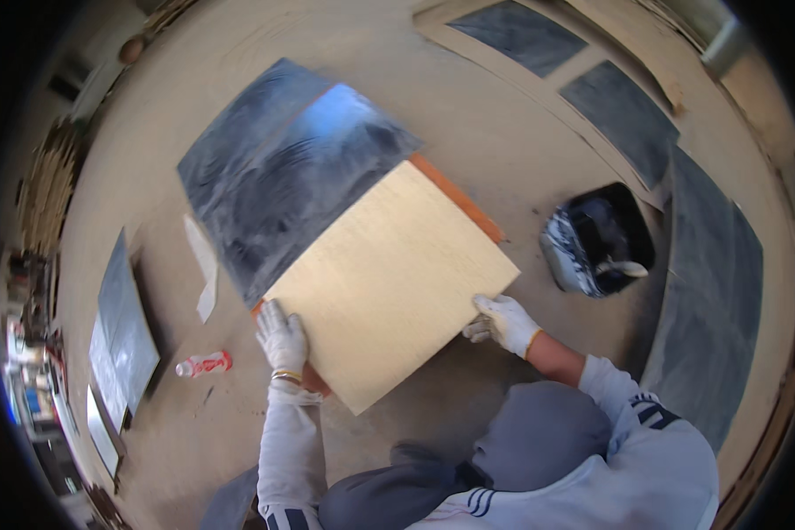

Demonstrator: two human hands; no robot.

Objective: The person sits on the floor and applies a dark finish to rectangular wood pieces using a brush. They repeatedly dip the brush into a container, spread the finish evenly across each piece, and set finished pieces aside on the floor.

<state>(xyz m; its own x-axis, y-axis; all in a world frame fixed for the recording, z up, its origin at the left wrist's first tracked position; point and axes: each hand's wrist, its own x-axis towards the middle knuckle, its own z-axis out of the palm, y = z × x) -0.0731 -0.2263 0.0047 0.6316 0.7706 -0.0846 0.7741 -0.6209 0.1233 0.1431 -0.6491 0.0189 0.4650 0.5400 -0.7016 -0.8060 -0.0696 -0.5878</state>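
Note:
A pale, bare wooden board (pixel 389 283) lies at an angle in front of me, over the near part of a dark-coated sheet (pixel 300 168) with a wet-looking sheen. Orange-brown edging (pixel 459 199) shows from beneath the pale board. My right hand (pixel 502 322), in a white glove, grips the board's near right edge, its thumb on top and other fingers lower at the edge. Gloved too, my left hand (pixel 282 340) rests against the left edge with fingers stretched out and laid flat. The underside of the board is hidden.
To the right stands a black bucket (pixel 592 238) smeared with paint, a light tool inside. Dark panels (pixel 715 291) lie along the right and far right. At left are a red-and-white bottle (pixel 205 364), a white scrap (pixel 205 265) and a grey panel (pixel 124 331).

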